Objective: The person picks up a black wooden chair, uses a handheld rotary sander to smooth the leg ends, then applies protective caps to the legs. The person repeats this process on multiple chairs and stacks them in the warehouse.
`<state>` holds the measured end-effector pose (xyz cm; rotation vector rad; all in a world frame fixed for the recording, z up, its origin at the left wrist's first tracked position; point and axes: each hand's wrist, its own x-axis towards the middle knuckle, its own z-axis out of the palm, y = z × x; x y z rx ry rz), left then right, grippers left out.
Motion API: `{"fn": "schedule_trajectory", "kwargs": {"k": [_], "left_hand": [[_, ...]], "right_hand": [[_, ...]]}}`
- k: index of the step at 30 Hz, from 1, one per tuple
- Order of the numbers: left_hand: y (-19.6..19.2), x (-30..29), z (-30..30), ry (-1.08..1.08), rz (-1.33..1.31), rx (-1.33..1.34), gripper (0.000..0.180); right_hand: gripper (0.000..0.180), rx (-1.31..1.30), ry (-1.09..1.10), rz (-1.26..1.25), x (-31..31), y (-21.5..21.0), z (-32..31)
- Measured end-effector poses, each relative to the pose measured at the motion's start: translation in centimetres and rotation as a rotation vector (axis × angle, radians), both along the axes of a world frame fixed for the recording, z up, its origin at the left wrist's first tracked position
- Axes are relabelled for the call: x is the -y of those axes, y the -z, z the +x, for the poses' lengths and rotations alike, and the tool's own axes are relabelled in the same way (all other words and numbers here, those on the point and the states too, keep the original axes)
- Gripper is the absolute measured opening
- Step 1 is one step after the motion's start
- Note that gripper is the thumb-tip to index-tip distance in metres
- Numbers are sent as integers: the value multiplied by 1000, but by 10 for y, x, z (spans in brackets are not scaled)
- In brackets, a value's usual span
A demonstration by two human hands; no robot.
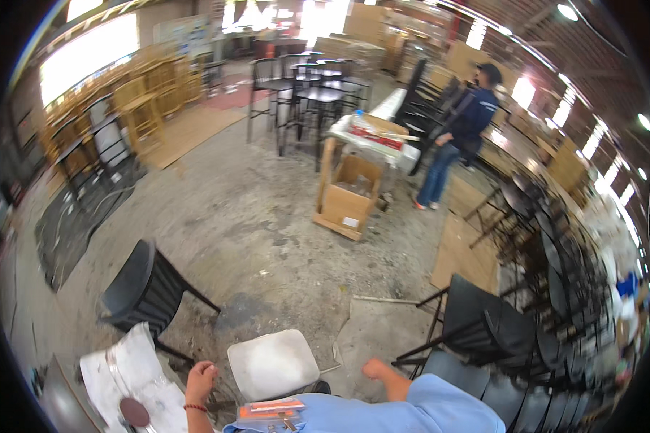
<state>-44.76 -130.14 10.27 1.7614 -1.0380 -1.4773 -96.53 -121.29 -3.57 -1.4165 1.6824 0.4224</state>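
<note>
On my feed, the left hand (201, 377) is half-curled, the right hand (374, 369) loosely fisted; whether either grips anything, I cannot tell. Between them: a rounded-square, whitish seat (273, 363). A slat-backed black chair (152, 292) stands on stained concrete (260, 231).

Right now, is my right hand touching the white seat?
No, the right hand is to the right of the white seat, with a clear gap showing between them.
</note>
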Motion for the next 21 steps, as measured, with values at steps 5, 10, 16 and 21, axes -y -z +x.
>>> {"fn": "schedule_trajectory", "kwargs": {"k": [5,10,16,21], "left_hand": [[-17,10,-12,3,-51,123,27],[-49,8,54,-429,-170,181,35],[-35,71,147,-741,-255,122,50],[-6,151,225,-1074,-200,223,82]], "right_hand": [[19,191,184,-149,-15,39,-49],[9,373,741,206,37,26,-7],[18,381,717,-81,146,-2,59],[41,320,458,-176,256,-40,169]]}}
